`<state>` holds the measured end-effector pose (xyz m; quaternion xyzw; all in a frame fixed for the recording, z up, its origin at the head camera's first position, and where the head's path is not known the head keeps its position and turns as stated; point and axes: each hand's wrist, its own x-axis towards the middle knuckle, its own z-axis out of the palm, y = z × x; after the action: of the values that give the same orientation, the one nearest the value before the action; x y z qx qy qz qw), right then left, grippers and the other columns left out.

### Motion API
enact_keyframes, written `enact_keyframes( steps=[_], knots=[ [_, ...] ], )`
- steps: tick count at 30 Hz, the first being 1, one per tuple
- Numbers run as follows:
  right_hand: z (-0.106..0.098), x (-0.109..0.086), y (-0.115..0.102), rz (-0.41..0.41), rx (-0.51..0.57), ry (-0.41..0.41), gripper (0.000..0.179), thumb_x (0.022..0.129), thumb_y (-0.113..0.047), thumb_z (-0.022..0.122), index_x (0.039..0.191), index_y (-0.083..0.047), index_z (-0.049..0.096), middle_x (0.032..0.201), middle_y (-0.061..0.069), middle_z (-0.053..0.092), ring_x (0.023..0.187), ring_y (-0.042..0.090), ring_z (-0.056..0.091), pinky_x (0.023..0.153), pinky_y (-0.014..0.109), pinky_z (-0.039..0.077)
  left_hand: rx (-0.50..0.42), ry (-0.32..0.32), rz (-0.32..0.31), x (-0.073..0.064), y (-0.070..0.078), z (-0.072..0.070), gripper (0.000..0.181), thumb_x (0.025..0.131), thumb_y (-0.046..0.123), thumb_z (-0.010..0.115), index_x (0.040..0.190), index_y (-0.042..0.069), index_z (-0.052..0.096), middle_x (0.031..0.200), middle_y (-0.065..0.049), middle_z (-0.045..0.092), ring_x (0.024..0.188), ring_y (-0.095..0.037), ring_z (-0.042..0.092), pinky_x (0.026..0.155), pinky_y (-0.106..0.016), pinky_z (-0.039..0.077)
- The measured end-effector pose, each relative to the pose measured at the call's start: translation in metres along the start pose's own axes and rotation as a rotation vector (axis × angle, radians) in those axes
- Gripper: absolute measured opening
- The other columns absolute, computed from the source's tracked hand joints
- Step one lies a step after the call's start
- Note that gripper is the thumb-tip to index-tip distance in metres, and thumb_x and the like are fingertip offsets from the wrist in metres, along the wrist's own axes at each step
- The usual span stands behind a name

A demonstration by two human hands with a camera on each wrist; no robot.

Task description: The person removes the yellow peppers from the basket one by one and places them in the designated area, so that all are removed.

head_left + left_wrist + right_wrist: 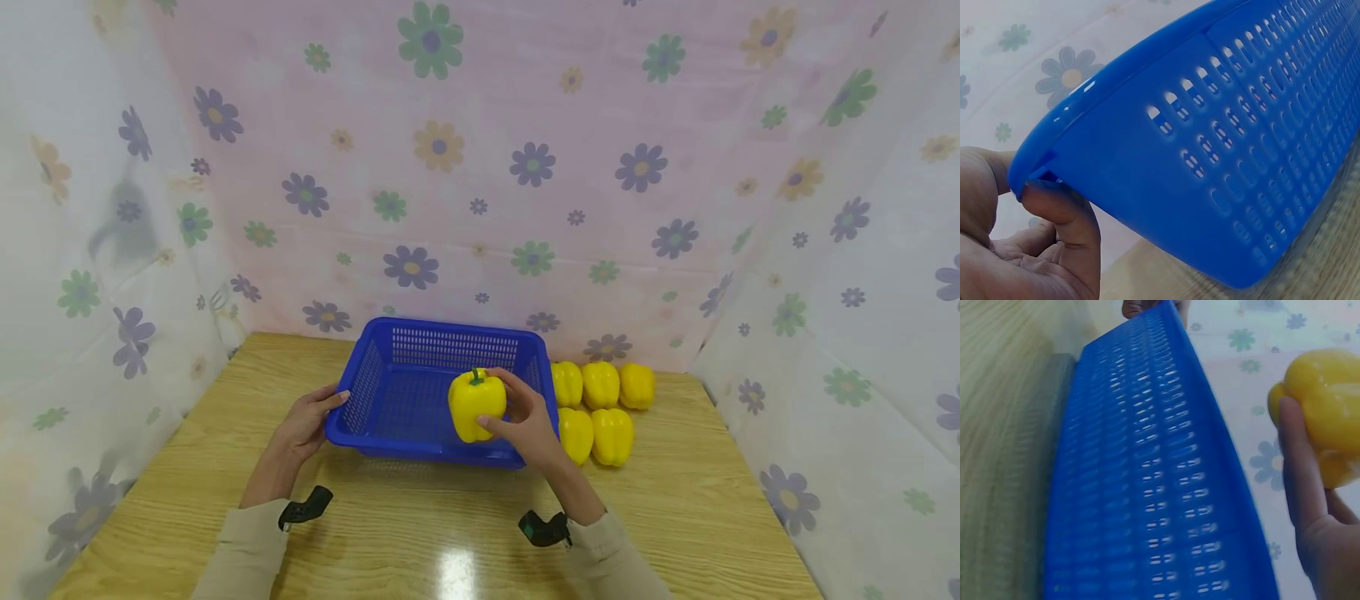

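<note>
A blue plastic basket with slotted walls stands on the wooden table. At its left end my left hand grips the rim, thumb on top and curled fingers beneath, as the left wrist view shows at the basket corner. My right hand holds a yellow bell pepper with a green stem over the basket's right half, thumb in front and fingers behind. In the right wrist view the pepper shows above the rim. Inside the basket, the visible floor is bare blue mesh.
Several yellow bell peppers stand in two rows close against the basket's right side. The wooden table reaches back to a flowered cloth, which also hangs at both sides. Each wrist wears a small black camera.
</note>
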<state>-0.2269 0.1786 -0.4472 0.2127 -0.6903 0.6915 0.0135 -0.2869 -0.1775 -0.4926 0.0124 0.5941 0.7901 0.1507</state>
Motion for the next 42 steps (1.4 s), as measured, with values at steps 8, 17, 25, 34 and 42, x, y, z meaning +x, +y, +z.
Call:
enact_keyframes(
  steps=[8,17,25,34,42],
  knots=[
    [-0.008,-0.02,0.007,-0.084,0.073,0.031,0.06,0.087,0.004,0.075,0.142,-0.005,0.052,0.14,-0.002,0.058,0.115,0.016,0.065,0.091,0.035,0.059,-0.023,0.013,-0.009,0.0,-0.001,0.001,0.066,0.107,0.012,0.051,0.157,-0.011,0.016,0.102,0.007,0.069,0.094,-0.007,0.069,0.082,-0.025,0.06],
    [-0.021,-0.043,0.014,-0.1,0.115,0.018,0.057,0.086,0.004,0.075,0.136,-0.017,0.058,0.137,-0.003,0.059,0.113,0.014,0.066,0.094,0.034,0.057,-0.028,0.024,-0.015,-0.002,0.002,0.0,0.067,0.106,0.011,0.052,0.157,-0.011,0.015,0.102,0.007,0.069,0.094,-0.007,0.069,0.082,-0.025,0.059],
    [-0.032,-0.064,0.015,-0.12,0.167,-0.077,0.054,0.089,0.005,0.072,0.136,-0.015,0.058,0.137,0.001,0.06,0.116,0.016,0.064,0.097,0.034,0.056,-0.037,0.015,-0.02,-0.001,0.001,0.001,0.068,0.106,0.013,0.052,0.158,-0.009,0.015,0.104,0.006,0.069,0.096,-0.007,0.069,0.083,-0.026,0.059],
    [-0.041,-0.09,0.022,-0.117,0.269,-0.146,0.056,0.087,0.009,0.073,0.136,-0.013,0.058,0.139,0.003,0.057,0.122,0.018,0.062,0.096,0.037,0.057,-0.043,0.032,-0.034,-0.001,-0.001,0.001,0.07,0.106,0.015,0.054,0.159,-0.007,0.013,0.106,0.006,0.068,0.097,-0.007,0.069,0.084,-0.026,0.059],
    [-0.049,-0.113,0.024,-0.074,0.316,-0.183,0.061,0.089,0.012,0.069,0.141,-0.015,0.056,0.142,0.002,0.056,0.124,0.017,0.061,0.099,0.036,0.055,-0.06,0.022,-0.033,-0.001,0.0,0.002,0.069,0.107,0.013,0.053,0.159,-0.007,0.013,0.106,0.006,0.068,0.098,-0.007,0.069,0.085,-0.025,0.059]
  ],
)
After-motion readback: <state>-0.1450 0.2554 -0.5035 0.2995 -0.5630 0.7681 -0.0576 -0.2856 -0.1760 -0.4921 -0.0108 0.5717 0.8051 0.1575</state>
